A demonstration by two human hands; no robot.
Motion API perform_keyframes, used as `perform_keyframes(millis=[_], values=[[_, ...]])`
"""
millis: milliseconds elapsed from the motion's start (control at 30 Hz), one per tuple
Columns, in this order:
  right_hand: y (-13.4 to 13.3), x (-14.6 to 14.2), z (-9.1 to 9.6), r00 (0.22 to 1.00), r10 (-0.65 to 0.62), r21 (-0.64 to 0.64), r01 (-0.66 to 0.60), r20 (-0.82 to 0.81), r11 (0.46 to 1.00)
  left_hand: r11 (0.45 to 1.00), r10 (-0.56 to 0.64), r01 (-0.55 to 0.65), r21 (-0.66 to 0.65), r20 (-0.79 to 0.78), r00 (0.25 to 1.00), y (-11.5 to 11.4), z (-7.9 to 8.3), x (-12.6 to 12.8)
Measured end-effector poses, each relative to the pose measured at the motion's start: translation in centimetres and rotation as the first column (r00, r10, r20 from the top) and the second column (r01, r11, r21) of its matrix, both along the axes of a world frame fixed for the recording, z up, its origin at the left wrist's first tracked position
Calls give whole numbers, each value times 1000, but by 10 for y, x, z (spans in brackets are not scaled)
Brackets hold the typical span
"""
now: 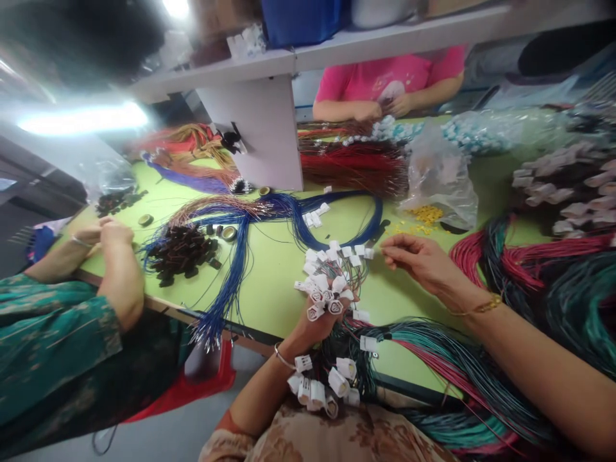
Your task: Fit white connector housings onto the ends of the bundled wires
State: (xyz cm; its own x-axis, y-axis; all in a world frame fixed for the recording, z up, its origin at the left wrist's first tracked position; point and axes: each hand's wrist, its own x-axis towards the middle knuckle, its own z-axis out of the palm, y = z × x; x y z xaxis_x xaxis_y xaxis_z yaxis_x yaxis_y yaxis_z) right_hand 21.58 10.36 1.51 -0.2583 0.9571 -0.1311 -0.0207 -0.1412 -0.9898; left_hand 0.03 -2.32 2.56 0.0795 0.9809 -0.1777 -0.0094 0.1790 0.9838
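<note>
My left hand [321,319] is closed round a bunch of thin wires tipped with white plastic connectors [328,287], held upright over the green table [274,276]. More white connectors [323,384] dangle below my wrist. My right hand [419,260] hovers to the right of the bunch, fingers pinched together near one white connector [368,253]; whether it grips a wire I cannot make out. A thick bundle of teal, red and black wires [462,372] runs under my right forearm.
Blue wires [250,237] and a pile of dark connectors [180,251] lie left of centre. A person in green [58,333] works at the left, another in pink [385,83] sits across. Red wires [356,165], a plastic bag with yellow bits [436,186] and a white shelf post [262,131] stand behind.
</note>
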Motion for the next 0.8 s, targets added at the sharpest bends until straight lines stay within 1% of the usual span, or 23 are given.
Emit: perform_keyframes(millis=[67,133,200,267,333,367,433,500,567,600,667,733,800], values=[[-17,-13,10,991,127,-32,-129,-50,991,1000,15,-15,-5,12,1000,0,-4,-1],[-33,-24,18,967,248,-29,-251,-61,968,999,19,-18,-26,18,1000,1,-10,-3],[-44,-32,22,937,346,13,-346,-36,938,999,23,-22,-45,29,999,1,-16,-4],[-52,-36,24,924,379,108,-381,39,918,996,52,-48,-69,59,997,2,-19,-5],[-56,-38,24,927,329,268,-368,180,890,994,75,-66,-90,97,992,4,-20,-5],[-58,-38,23,925,281,361,-361,255,860,993,84,-74,-90,114,990,4,-19,-4],[-60,-39,22,913,191,524,-368,361,768,994,92,-83,-67,148,985,6,-16,-3],[-62,-40,20,910,149,625,-378,388,683,996,87,-81,-43,173,981,6,-13,-1],[-63,-42,17,915,136,683,-377,380,626,997,74,-68,-42,177,981,7,-11,0],[-64,-43,16,918,132,702,-374,375,606,997,72,-64,-49,170,983,7,-11,0],[-65,-45,15,921,117,724,-365,371,585,996,80,-71,-60,152,985,7,-12,0],[-67,-47,14,918,95,723,-365,385,587,995,87,-80,-57,135,987,6,-15,-1],[-67,-48,15,902,81,699,-384,425,604,996,80,-74,-55,110,991,6,-17,-2]])
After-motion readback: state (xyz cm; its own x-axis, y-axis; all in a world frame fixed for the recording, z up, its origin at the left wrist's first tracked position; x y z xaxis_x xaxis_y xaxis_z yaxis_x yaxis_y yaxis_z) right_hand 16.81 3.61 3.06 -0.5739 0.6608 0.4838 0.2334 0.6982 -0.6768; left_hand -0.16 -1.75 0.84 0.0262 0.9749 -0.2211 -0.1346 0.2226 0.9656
